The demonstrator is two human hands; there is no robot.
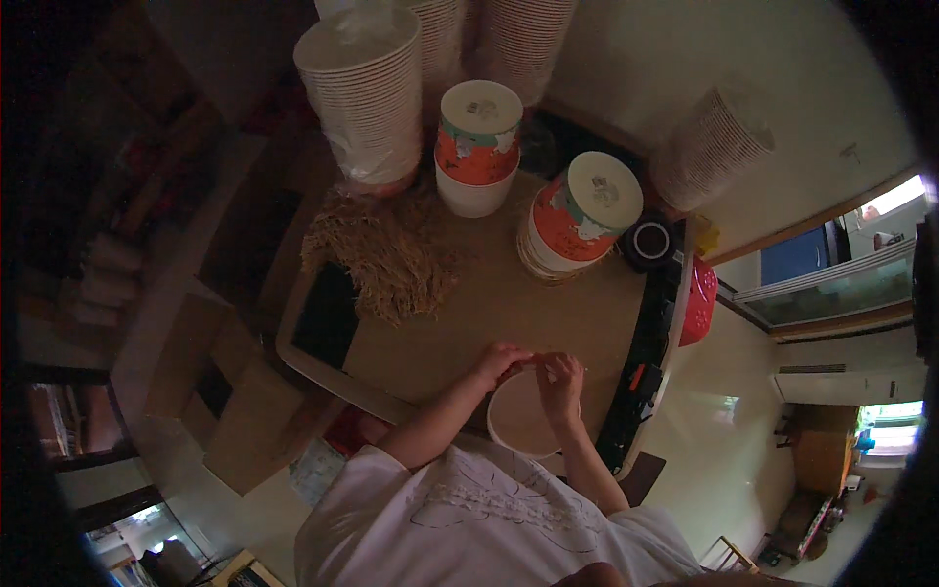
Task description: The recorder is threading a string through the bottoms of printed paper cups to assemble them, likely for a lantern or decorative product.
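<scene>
A white paper tub [518, 423] is close in front of my body, its open mouth facing up toward me. At its far rim my left hand [503, 363] has its fingers pinched together. My right hand [560, 389] is closed beside it, fingertips almost meeting the left ones, wrist over the tub's right side. Whatever lies between the fingertips is too small and dim to name. Beyond the hands, a heap of tan, stringy strands [381, 259] spreads over the brown cardboard [489, 313] covering the table.
Two upside-down stacks of printed orange-and-green tubs [476, 147] [587, 210] stand farther back. Tall wrapped stacks of white tubs [364, 98] rise behind, another [712, 147] at right. A dark round object [650, 243] and a red basket [698, 301] sit along the right edge; cardboard boxes [240, 411] lie left.
</scene>
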